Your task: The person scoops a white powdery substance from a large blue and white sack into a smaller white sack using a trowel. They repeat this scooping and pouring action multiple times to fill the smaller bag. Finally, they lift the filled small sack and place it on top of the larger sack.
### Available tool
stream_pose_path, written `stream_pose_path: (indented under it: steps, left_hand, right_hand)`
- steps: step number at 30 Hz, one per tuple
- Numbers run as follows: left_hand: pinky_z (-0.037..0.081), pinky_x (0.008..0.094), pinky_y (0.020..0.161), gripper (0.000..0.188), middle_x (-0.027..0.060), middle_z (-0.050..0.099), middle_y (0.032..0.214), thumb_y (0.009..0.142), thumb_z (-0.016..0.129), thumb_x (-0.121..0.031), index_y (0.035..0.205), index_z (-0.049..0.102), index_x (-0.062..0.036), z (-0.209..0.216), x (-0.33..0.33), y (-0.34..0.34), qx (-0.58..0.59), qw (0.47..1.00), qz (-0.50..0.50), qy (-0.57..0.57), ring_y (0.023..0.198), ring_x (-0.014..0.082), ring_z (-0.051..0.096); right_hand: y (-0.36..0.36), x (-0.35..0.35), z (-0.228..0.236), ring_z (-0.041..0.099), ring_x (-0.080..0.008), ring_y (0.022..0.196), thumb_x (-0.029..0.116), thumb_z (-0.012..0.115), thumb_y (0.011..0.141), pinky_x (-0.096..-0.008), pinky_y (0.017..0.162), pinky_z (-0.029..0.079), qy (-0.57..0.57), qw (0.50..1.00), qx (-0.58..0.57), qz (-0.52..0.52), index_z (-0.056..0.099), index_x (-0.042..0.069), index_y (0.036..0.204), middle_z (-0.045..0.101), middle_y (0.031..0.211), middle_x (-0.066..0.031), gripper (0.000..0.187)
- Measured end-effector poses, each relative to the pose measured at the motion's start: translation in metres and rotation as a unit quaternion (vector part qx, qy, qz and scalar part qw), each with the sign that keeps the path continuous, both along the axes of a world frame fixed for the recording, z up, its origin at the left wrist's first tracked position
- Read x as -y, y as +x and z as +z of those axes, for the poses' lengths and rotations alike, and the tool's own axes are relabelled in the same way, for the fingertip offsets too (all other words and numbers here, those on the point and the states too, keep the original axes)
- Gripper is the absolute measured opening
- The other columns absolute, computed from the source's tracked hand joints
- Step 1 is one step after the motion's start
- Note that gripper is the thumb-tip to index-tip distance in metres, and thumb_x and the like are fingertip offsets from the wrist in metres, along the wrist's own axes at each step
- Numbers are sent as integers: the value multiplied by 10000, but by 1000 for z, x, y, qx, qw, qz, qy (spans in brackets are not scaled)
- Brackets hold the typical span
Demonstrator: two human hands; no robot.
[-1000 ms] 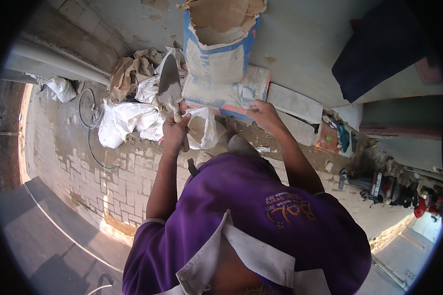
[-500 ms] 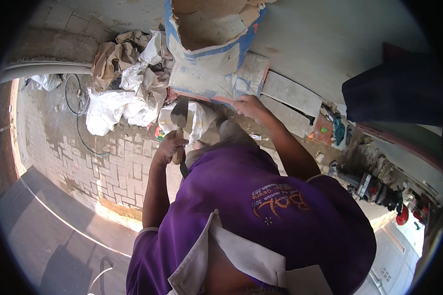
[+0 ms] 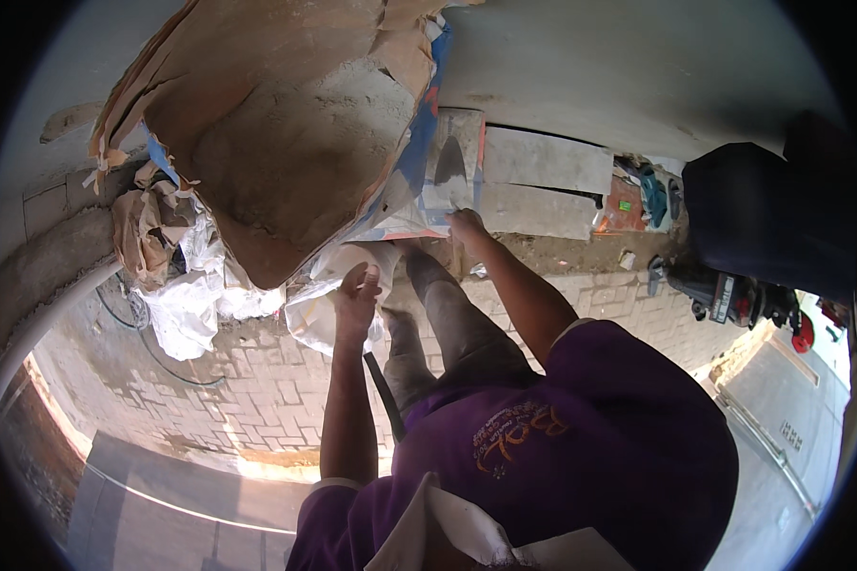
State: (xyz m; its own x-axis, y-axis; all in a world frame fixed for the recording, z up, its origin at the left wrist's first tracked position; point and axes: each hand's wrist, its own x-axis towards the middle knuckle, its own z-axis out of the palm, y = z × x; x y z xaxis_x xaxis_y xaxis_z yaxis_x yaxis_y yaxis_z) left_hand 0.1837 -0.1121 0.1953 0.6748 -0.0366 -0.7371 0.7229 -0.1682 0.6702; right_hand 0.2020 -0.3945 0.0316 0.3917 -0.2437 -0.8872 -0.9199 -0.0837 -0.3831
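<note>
A big opened paper sack (image 3: 286, 143), brown inside with a blue and white outer face, fills the upper middle and holds grey powder. My right hand (image 3: 467, 228) grips its lower right edge. My left hand (image 3: 357, 297) is just below the sack, next to a white plastic bag (image 3: 319, 305). Its fingers are closed on a trowel (image 3: 384, 392), whose dark narrow length runs down beside my forearm toward my body. My legs in grey trousers stand between the two arms.
White plastic bags (image 3: 195, 305) and crumpled brown paper (image 3: 143, 233) lie left of the sack. Grey slabs (image 3: 543, 167) lie behind it. A dark blue bundle (image 3: 762, 214) and a power tool (image 3: 733, 295) are at the right. Brick paving is underfoot; a pale pipe (image 3: 38, 319) runs at the left.
The view has closed in on the sack, which now looms large. The trowel, held blade-up a second ago, now points down along my left forearm. My right hand stays at the sack's edge.
</note>
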Motion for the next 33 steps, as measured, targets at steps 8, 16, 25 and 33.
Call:
stream_pose_path:
  steps: [8, 16, 25, 33]
  left_hand:
    - [406, 432, 1023, 720, 183, 493, 1351, 971, 379, -584, 1380, 412, 8, 110, -150, 129, 277, 942, 186, 35, 1220, 290, 504]
    - [390, 322, 978, 575, 96, 585, 1250, 913, 649, -373, 1305, 515, 26, 174, -90, 240, 356, 921, 74, 137, 1129, 189, 535]
    - [456, 241, 560, 381, 18, 644, 879, 796, 769, -186, 1109, 638, -11, 148, -100, 284, 262, 952, 120, 101, 689, 87, 569]
    - [420, 285, 553, 384, 9, 584, 780, 818, 735, -352, 961, 643, -7, 119, -121, 294, 268, 935, 180, 148, 606, 108, 498]
  right_hand:
    - [103, -2, -25, 591, -405, 1095, 301, 567, 860, -466, 917, 482, -211, 956, 50, 198, 609, -39, 1094, 633, 1117, -268, 415]
    - [128, 4, 95, 619, -268, 1069, 460, 651, 848, -361, 897, 471, -36, 983, 178, 36, 583, -60, 1178, 641, 1129, -219, 620]
    - [173, -31, 291, 552, -297, 1170, 511, 740, 774, -380, 992, 419, 15, 912, 409, -33, 459, -96, 1308, 571, 1232, -241, 856]
    - [215, -69, 279, 590, -271, 1005, 277, 725, 762, -382, 862, 447, 41, 910, 392, -130, 552, -54, 1113, 618, 1078, -191, 512]
